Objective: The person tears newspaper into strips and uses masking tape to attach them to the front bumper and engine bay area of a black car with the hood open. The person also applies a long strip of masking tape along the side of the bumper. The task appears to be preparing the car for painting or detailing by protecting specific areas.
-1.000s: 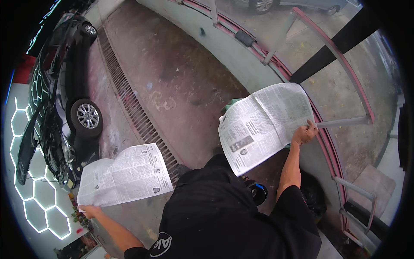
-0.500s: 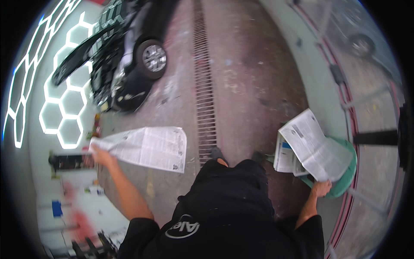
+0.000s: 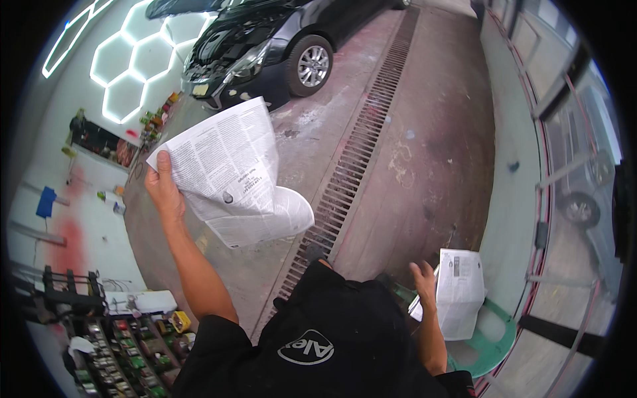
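Observation:
A sheet of newspaper (image 3: pixel 225 156) hangs from my left hand (image 3: pixel 166 189), pinched at its left corner between thumb and fingers. Its lower right part curls over above the floor. On my right, a green plastic chair (image 3: pixel 502 341) bears more newspaper (image 3: pixel 462 295), folded and stacked. My right hand (image 3: pixel 425 285) is beside the left edge of that stack, fingers apart and nothing seen in them; whether it touches the paper I cannot tell.
A dark car (image 3: pixel 265 53) with its bonnet up stands ahead. A drain grate (image 3: pixel 358 146) runs along the floor. At lower left, a rack (image 3: pixel 126 351) holds several cans and bottles. Along the right runs a low wall (image 3: pixel 514 152) with metal rails.
My left hand has raised the newspaper sheet, which now faces me more. My right hand has let go of the newspaper on the chair and moved to its left side. The view has turned left.

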`<state>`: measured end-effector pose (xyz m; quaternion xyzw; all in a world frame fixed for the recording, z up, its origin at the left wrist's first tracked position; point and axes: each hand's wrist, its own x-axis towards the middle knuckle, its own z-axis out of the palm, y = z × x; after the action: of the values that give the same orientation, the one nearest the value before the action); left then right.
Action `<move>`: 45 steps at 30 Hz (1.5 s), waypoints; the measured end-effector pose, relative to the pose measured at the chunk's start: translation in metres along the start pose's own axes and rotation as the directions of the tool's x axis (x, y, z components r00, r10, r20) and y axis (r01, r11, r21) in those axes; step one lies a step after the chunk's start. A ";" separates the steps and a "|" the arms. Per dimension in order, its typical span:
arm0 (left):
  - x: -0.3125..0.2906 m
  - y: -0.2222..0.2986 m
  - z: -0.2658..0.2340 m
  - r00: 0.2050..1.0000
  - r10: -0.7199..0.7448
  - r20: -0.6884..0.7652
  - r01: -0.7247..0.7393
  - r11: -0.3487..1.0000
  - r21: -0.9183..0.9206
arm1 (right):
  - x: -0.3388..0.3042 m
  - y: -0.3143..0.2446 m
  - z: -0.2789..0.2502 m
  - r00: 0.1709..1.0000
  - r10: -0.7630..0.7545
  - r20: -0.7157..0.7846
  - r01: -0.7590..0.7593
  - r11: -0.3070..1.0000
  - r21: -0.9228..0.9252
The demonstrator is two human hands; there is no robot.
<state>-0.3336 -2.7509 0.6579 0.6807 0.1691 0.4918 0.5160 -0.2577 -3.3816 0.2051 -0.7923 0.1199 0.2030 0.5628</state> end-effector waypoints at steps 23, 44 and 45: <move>0.043 -0.065 -0.298 0.968 -0.148 -0.201 0.158 0.987 0.033 | 0.058 -0.540 0.558 0.210 -0.332 0.920 0.339 0.907 0.250; 0.372 -0.192 0.095 0.790 -0.309 0.529 -0.044 0.833 0.552 | 0.256 -0.807 0.515 0.079 -0.995 0.057 0.711 0.097 0.697; 0.390 -0.221 0.105 0.758 -0.313 0.573 -0.033 0.858 0.513 | 0.266 -0.817 0.512 0.080 -0.996 0.040 0.704 0.084 0.705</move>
<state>-0.0041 -2.4288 0.6608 0.8994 0.1558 0.1294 0.3875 0.2253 -2.6135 0.6267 -0.4105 -0.5091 -0.0271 0.7560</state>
